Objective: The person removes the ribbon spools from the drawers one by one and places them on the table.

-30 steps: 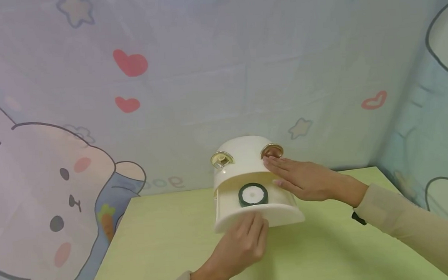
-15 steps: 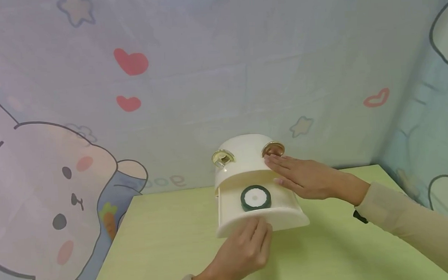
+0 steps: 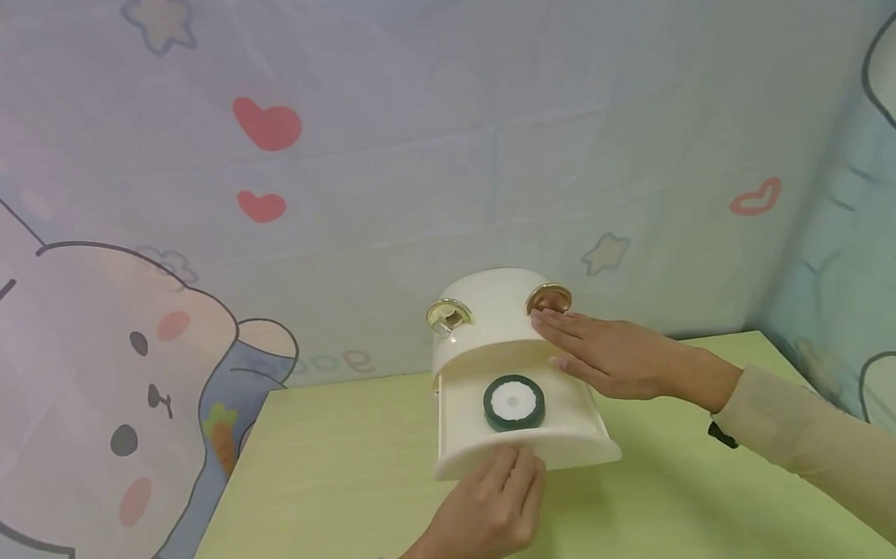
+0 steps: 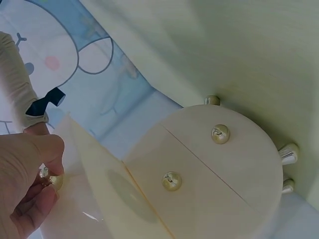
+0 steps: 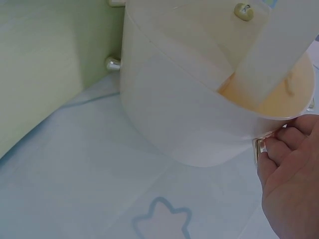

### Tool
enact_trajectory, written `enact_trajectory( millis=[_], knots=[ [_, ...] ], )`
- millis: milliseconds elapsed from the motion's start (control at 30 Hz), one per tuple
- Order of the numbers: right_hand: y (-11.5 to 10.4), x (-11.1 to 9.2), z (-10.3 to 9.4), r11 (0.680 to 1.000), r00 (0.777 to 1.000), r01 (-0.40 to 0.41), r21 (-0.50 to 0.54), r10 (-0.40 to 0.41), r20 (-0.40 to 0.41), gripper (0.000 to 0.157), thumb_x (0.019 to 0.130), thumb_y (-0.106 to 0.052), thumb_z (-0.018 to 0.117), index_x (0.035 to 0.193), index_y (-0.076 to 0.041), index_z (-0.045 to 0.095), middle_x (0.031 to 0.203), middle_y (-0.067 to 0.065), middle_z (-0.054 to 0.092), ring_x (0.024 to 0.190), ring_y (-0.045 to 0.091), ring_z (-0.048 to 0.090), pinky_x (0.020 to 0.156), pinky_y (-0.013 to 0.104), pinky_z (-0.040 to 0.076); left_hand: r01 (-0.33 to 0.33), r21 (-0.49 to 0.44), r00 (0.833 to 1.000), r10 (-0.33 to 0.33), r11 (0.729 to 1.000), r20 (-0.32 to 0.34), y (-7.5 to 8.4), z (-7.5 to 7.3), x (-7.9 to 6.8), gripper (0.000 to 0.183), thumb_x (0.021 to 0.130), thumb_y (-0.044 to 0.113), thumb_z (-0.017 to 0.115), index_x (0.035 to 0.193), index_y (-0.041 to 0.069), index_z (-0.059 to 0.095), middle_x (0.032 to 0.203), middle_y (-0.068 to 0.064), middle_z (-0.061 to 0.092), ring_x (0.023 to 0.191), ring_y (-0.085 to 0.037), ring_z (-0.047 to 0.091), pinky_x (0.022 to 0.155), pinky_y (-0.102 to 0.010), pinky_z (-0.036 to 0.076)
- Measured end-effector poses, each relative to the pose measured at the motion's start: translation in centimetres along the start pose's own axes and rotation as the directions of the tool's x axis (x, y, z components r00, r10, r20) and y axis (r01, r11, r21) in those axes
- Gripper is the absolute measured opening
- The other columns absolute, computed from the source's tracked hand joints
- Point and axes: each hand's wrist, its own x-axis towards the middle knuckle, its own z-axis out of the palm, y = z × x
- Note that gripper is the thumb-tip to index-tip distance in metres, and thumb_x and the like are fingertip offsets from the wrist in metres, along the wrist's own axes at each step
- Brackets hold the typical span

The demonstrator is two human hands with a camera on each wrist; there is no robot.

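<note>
A white round-topped drawer box (image 3: 494,298) stands on the table, its top drawer (image 3: 579,449) pulled out. Inside the drawer lies a spool of dark green ribbon (image 3: 513,402) with a white centre. My left hand (image 3: 488,507) is at the drawer front; in the left wrist view its thumb and fingers pinch the gold knob (image 4: 56,181). My right hand (image 3: 624,359) lies with extended fingers on the top right of the box, fingertips at a gold-rimmed ear (image 3: 549,298). The right wrist view shows this hand (image 5: 294,174) beside the white side wall.
Two more gold knobs, an upper one (image 4: 172,181) and a lower one (image 4: 220,134), sit on the box's front below the pulled drawer. Short gold feet (image 4: 289,153) support it on the light green table (image 3: 336,459). A cartoon-printed cloth (image 3: 412,148) hangs close behind.
The drawer has slid further out toward me with my left hand on its knob, and more of the ribbon spool shows. My right hand has stayed on the box top.
</note>
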Motion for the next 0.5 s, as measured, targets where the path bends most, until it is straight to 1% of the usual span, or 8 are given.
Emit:
enact_trajectory(
  millis=[167,400,500],
  knots=[
    [-0.01,0.06,0.07,1.0,1.0,0.002,-0.002,-0.002,-0.001,0.065,0.112,-0.046,0.038,0.167,-0.013,0.024,0.176,0.004,0.022,0.162,0.032,0.027,0.127,0.053,0.034,-0.001,-0.005,1.0,0.001,1.0,-0.007,0.02,0.18,-0.24,0.026,0.098,-0.003,0.046,0.096,-0.002,0.072,0.091,-0.009,0.069,0.085,-0.019,0.066,0.081,-0.025,0.059],
    [-0.1,0.01,0.06,1.0,1.0,0.002,-0.003,-0.002,-0.012,0.065,0.112,-0.046,0.039,0.167,-0.013,0.025,0.176,0.005,0.023,0.162,0.032,0.028,0.126,0.053,0.035,0.007,-0.015,0.998,-0.008,1.0,-0.055,-0.48,-0.73,0.45,0.033,0.099,-0.005,0.041,0.091,0.0,0.073,0.088,-0.006,0.067,0.081,-0.016,0.063,0.076,-0.021,0.057],
    [-0.12,0.0,0.05,1.0,1.0,0.004,-0.003,-0.004,-0.018,0.065,0.112,-0.046,0.039,0.167,-0.013,0.025,0.175,0.005,0.023,0.161,0.033,0.029,0.125,0.054,0.036,0.015,-0.021,0.998,-0.016,1.0,-0.067,-0.39,-0.66,0.36,0.032,0.099,-0.006,0.042,0.09,0.0,0.073,0.088,-0.006,0.066,0.08,-0.016,0.062,0.075,-0.02,0.057]
  ],
)
